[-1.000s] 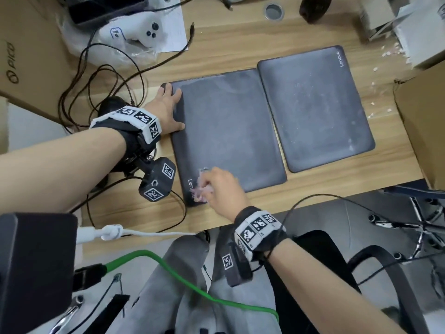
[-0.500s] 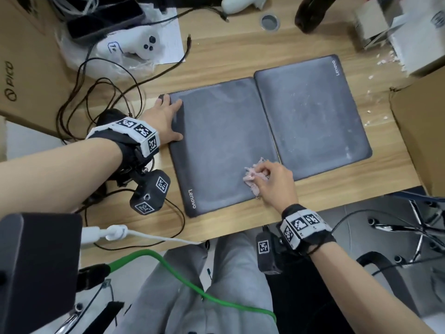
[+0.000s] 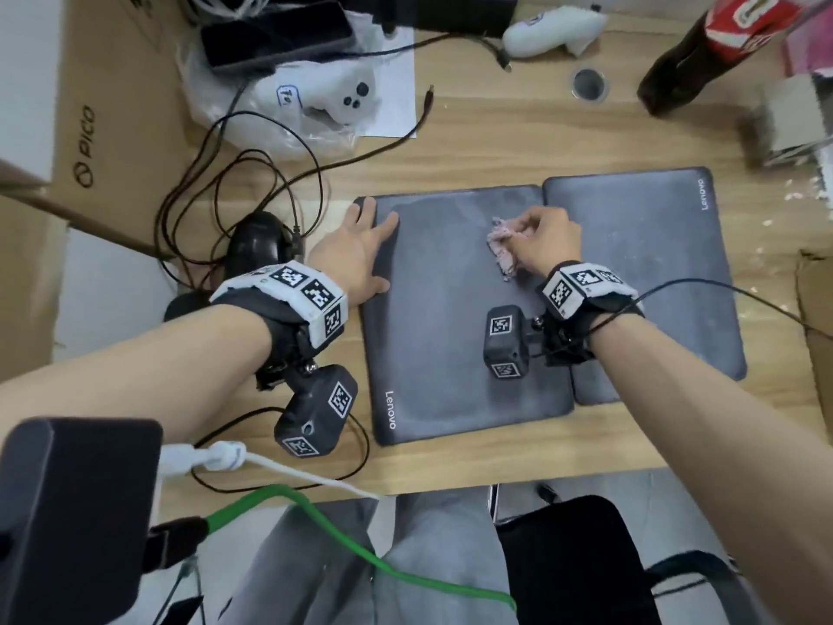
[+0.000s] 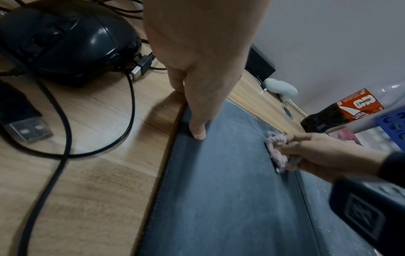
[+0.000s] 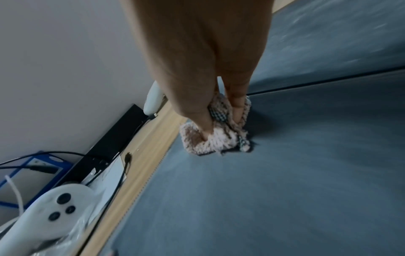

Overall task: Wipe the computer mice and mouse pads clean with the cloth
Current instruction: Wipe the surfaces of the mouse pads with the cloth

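Observation:
Two dark grey mouse pads lie side by side on the wooden desk, the left pad (image 3: 446, 318) and the right pad (image 3: 653, 263). My right hand (image 3: 541, 239) grips a bunched pink cloth (image 3: 502, 248) and presses it on the left pad's far right part; the cloth (image 5: 215, 136) shows under the fingers in the right wrist view. My left hand (image 3: 356, 250) lies flat with straight fingers on the left pad's far left edge (image 4: 192, 121), holding it down. A black mouse (image 3: 259, 243) sits left of that hand among cables, also the mouse (image 4: 70, 41) in the left wrist view.
Black cables (image 3: 252, 173) loop over the desk's left side. A white controller (image 3: 342, 99) in plastic lies at the back, a cola bottle (image 3: 703, 51) at the back right. Cardboard boxes (image 3: 108, 106) stand left and right. A green cable (image 3: 360, 552) crosses my lap.
My right hand has swept the cloth from the left pad's near edge to its far right part. The left hand has stayed on the pad's left edge.

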Available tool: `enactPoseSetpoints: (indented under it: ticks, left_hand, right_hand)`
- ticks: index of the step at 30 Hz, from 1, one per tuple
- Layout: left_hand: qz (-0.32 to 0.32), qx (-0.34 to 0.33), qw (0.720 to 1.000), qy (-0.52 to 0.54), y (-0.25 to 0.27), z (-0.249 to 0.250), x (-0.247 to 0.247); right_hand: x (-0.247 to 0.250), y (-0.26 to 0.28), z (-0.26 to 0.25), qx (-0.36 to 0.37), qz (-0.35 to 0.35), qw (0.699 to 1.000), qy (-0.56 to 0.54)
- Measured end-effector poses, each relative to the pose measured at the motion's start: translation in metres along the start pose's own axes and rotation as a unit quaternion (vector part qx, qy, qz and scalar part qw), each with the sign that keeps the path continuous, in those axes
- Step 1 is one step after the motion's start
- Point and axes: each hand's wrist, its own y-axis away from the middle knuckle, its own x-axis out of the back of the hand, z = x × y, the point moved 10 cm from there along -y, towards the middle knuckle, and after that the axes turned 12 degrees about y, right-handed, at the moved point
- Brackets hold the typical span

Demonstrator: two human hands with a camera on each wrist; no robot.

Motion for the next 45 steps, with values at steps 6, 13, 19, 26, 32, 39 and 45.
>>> enactPoseSetpoints:
  ticks: [6,13,19,26,32,39,45]
  left_hand:
    - [-0.002,0.002,1.000,0.005,0.002,0.002,-0.001]
    - [0.006,0.021,0.999,0.047,0.009,0.001,0.007]
    - [-0.016,0.012,1.000,0.003,0.005,0.005,0.003]
    - [-0.030,0.012,0.999,-0.023,0.003,0.009,0.002]
    - [-0.011,0.005,1.000,0.007,0.006,0.004,0.003]
    - [0.008,0.015,0.998,0.069,0.006,-0.007,-0.001]
    - [0.006,0.020,0.998,0.066,0.007,-0.006,0.000]
  right_hand:
    - [0.014,-0.036,-0.039,0.000,0.016,1.000,-0.002]
    - [-0.017,0.013,-0.081,0.092,-0.031,0.995,0.013]
    - [-0.036,0.033,-0.107,0.176,-0.045,0.981,0.067]
    - [-0.030,0.023,-0.100,0.206,-0.026,0.978,0.027]
    - [0.016,-0.012,-0.021,0.112,0.025,0.993,0.027]
    - [-0.015,0.018,-0.055,0.171,-0.019,0.983,0.060]
    - [-0.055,0.040,-0.146,0.278,-0.027,0.959,0.038]
